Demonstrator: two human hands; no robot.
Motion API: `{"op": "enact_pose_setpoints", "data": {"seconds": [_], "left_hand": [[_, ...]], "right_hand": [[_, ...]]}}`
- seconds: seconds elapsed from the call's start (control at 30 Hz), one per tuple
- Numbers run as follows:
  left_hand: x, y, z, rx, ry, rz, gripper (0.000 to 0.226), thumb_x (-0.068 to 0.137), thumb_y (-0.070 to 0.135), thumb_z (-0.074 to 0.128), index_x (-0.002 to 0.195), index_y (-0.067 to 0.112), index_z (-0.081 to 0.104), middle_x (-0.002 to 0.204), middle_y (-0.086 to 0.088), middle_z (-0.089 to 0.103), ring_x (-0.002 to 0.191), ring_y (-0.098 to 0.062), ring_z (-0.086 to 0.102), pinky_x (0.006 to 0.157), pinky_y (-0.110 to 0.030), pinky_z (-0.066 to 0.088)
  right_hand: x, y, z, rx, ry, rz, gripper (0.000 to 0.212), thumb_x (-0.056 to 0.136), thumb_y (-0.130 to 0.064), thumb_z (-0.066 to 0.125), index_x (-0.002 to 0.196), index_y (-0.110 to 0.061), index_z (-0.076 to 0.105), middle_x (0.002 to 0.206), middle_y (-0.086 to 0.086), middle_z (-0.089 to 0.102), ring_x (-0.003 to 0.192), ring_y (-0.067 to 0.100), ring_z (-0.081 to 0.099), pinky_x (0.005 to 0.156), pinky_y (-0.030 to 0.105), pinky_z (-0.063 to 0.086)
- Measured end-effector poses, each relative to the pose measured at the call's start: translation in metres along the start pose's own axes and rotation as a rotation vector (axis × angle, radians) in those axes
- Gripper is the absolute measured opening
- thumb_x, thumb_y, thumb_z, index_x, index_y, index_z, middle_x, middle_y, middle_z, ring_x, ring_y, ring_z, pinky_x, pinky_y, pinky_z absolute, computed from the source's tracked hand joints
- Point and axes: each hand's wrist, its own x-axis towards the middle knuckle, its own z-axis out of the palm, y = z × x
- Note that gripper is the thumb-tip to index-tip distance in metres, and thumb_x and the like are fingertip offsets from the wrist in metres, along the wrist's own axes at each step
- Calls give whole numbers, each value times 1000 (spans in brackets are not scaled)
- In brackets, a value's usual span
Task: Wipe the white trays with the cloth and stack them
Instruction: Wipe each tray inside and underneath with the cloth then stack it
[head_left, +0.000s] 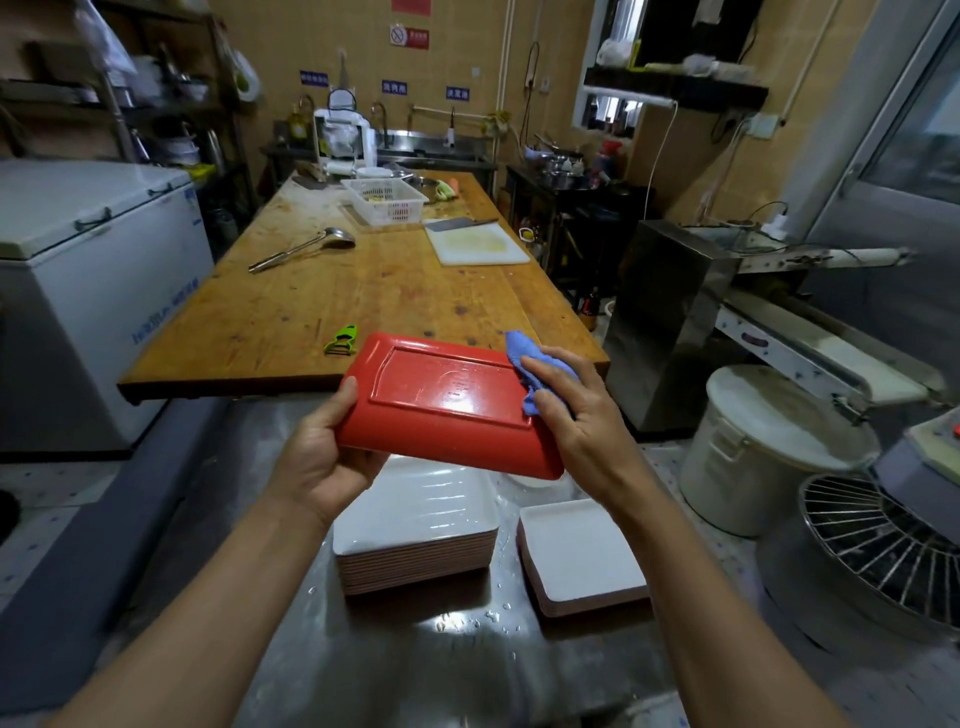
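Tray (447, 400) red underside up, long axis left-right, left-hand fingers (343, 402) gripping, right (556, 374) pressing cloth (524, 358)

No text can be read: the blue wall labels (394, 87), red sign (410, 37) and freezer lettering (163, 314) are all blurred.

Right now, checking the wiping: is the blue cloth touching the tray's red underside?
Touching. The head view shows the blue cloth pressed onto the tray by the right hand.
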Motion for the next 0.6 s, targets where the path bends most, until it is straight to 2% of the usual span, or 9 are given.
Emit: {"op": "enact_pose_setpoints", "data": {"seconds": [0.07, 0.13, 0.27, 0.37, 0.43, 0.5, 0.6], "left_hand": [[0, -4, 3, -17, 26, 11, 13, 89, 25, 58, 91, 16, 67, 73, -1, 74, 62, -11, 70, 51, -25, 56], [0, -7, 5, -38, 60, 18, 12, 89, 26, 59, 91, 16, 66, 71, -1, 73, 61, -12, 70, 50, -25, 56], [-5, -13, 11, -87, 89, 21, 14, 89, 28, 60, 92, 15, 65, 69, -2, 73, 59, -13, 70, 48, -26, 56], [-8, -24, 21, -98, 72, 27, 20, 90, 29, 58, 96, 11, 63, 69, -6, 72, 58, -15, 70, 50, -28, 57], [-10, -33, 26, -93, 36, 19, 28, 92, 32, 54, 98, 6, 62, 72, -10, 73, 61, -17, 70, 51, -29, 57], [-12, -39, 28, -87, -18, 0, 37, 94, 38, 49, 103, 5, 64, 81, -12, 74, 68, -18, 71, 58, -28, 58], [-15, -42, 23, -27, -102, -9, 49, 95, 45, 40, 116, 7, 62, 107, -13, 71, 94, -19, 69, 84, -32, 53]], "right_hand": [[-10, -4, 3, -44, -24, -6, 43, 96, -24, 33, 133, -18, 53, 143, -7, 35, 137, 10, 29, 111, 28, 28], [-20, -4, 5, -93, -12, -29, 51, 88, -23, 31, 134, -17, 52, 144, -5, 34, 137, 9, 28, 110, 27, 29], [-39, -4, 13, -191, 71, -110, 48, 85, -12, 42, 132, -13, 53, 142, 6, 39, 137, 19, 31, 112, 33, 29], [-43, -13, 34, -360, 98, -221, 55, 77, -6, 52, 133, -10, 53, 142, 14, 43, 138, 31, 31, 112, 44, 27], [-43, -24, 52, -448, 116, -284, 58, 74, -7, 50, 133, -8, 53, 139, 18, 47, 135, 36, 36, 109, 51, 31], [-41, -37, 68, -482, 123, -310, 56, 76, -14, 44, 132, -10, 55, 137, 17, 50, 133, 36, 39, 107, 51, 34], [-36, -51, 83, -450, 90, -298, 59, 73, -20, 40, 128, -11, 58, 135, 15, 53, 132, 35, 41, 106, 50, 35]]}}
